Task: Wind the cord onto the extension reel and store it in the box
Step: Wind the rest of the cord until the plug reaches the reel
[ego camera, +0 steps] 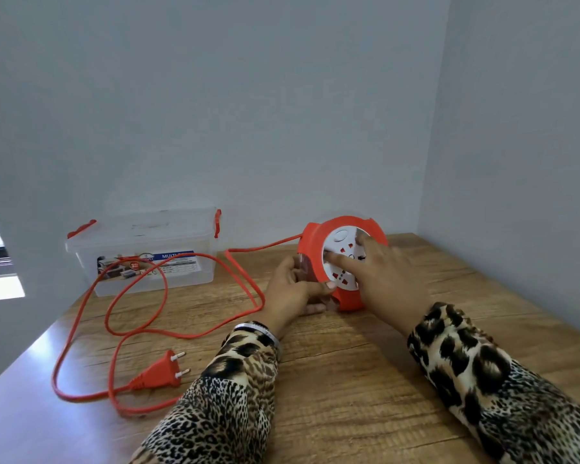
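Observation:
A round red extension reel (315,242) with a white socket face stands tilted on edge on the wooden table (365,380). My left hand (292,289) grips its lower left rim. My right hand (385,272) lies flat on the white face, one finger stretched across the sockets. The red cord (141,286) leaves the reel's left side and sprawls in loose loops over the table, ending in a red two-pin plug (163,371) near my left sleeve. A clear plastic box (141,249) with red latches sits at the back left, lid on.
Pale walls close off the back and right side of the table, forming a corner just behind the reel. The table's left edge runs diagonally near the cord loops. A bright window strip shows at far left.

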`<state>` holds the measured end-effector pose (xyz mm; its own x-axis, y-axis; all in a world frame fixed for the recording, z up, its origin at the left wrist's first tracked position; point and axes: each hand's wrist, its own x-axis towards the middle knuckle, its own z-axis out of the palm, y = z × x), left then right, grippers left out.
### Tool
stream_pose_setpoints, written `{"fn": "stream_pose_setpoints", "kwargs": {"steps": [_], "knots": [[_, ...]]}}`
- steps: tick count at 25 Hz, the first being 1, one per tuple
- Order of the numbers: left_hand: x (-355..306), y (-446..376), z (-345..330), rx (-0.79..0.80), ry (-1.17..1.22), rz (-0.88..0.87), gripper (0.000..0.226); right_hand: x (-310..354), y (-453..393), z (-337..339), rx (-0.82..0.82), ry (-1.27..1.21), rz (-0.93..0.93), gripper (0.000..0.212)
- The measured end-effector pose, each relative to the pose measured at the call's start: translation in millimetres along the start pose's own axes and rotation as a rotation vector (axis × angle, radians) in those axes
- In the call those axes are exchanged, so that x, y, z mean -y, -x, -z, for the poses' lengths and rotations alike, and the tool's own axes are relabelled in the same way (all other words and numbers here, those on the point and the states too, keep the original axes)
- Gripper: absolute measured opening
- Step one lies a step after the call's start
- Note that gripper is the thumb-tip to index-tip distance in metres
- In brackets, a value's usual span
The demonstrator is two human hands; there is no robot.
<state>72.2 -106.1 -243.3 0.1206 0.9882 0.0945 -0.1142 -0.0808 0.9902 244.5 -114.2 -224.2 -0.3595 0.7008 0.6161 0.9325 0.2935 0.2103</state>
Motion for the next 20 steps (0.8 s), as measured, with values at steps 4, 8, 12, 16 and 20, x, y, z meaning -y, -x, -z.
{"fn": "stream_pose_setpoints", "kwargs": {"steps": [4, 8, 12, 16, 20], "knots": [[1.2, -0.3, -5.4, -0.014, -0.041, -0.076, 0.05, 1.9, 1.5, 4.0, -0.062, -0.077, -0.186, 0.06], [5.5, -2.7, -17.7, -0.032, -0.068, -0.173, 0.054, 0.4, 3.5, 7.9, -0.091, -0.426, -0.482, 0.067], [11.9, -4.9, -19.3, -0.062, -0.132, -0.218, 0.053, 3.8, 0.9, 4.2, -0.085, -0.921, -0.749, 0.069], [13.2, -4.2, -15.4, -0.069, -0.178, -0.176, 0.053, 0.7, -2.4, 5.2, 0.015, -1.638, -1.118, 0.034], [10.2, -1.6, -14.8, -0.078, -0.195, -0.18, 0.061, -6.2, -1.5, 5.1, 0.081, -1.628, -1.026, 0.023]]}}
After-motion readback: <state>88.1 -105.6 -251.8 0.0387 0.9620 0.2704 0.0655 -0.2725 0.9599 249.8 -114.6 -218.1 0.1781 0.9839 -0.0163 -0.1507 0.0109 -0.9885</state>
